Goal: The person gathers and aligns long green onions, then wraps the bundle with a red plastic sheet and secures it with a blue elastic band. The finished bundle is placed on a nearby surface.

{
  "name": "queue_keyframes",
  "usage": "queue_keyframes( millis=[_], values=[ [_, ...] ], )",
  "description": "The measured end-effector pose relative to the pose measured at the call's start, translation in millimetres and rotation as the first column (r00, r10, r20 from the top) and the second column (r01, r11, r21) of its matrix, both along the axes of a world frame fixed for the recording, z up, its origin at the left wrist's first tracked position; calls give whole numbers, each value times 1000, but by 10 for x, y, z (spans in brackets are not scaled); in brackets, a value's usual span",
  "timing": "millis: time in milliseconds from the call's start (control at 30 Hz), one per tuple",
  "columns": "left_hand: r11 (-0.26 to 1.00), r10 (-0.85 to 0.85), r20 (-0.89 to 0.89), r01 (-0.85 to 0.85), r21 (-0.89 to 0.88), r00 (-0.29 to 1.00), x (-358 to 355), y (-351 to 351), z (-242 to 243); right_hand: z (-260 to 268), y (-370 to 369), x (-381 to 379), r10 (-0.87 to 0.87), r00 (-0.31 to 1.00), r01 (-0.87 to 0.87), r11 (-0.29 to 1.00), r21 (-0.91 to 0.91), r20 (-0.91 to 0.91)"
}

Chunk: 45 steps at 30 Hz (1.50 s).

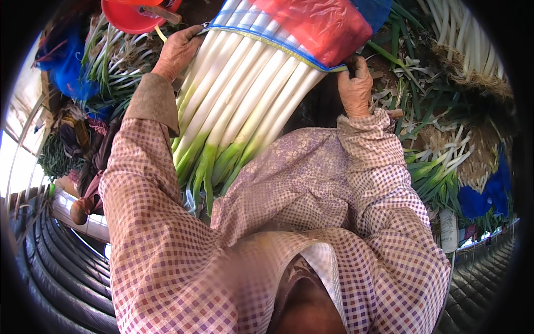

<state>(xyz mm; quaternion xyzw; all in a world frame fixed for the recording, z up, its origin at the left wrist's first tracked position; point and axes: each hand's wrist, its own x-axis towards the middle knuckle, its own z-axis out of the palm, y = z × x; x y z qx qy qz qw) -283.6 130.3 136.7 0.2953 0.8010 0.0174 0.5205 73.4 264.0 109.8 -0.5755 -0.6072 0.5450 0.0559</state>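
A bundle of long white leek-like onion stalks (pixel 233 89) with green tops lies before me, tops towards my body. Their far ends are inside a clear plastic bag (pixel 267 28) with a blue and yellow-green stitched edge and a red printed area. My left hand (pixel 179 50) grips the bag's left edge beside the outermost stalk. On the other side my right hand (pixel 354 85) pinches the edge's right corner between thumb and fingers. The bag's mouth lies across the stalks, stretched between both hands. The far end of the bag is cut off by the picture's top.
Rooted white stalks (pixel 471 46) lie at the upper right, with loose leaves below them. More onions (pixel 446 163) and blue netting (pixel 486 194) are at the right. At the upper left are a red plastic basin (pixel 133 18), another onion pile (pixel 121 54) and blue mesh (pixel 73 69).
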Motion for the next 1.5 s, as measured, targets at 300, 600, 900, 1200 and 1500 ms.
queue_keyframes(
  millis=[300,600,900,1200,1500],
  values=[
    [945,-308,-83,314,86,948,-206,-18,-332,560,-709,217,512,858,-506,856,-102,44],
    [981,-185,-91,189,38,979,-73,-224,14,426,-790,195,365,931,-366,930,47,14],
    [878,-344,-263,408,250,901,-29,-493,270,404,-296,166,425,894,-445,877,180,140],
    [709,-626,-287,683,177,725,-109,-67,-37,1121,-1135,376,460,888,-458,880,-127,-16],
    [598,-781,-280,797,-79,558,-215,-337,257,190,-943,299,602,709,-622,779,-76,368]
  ],
)
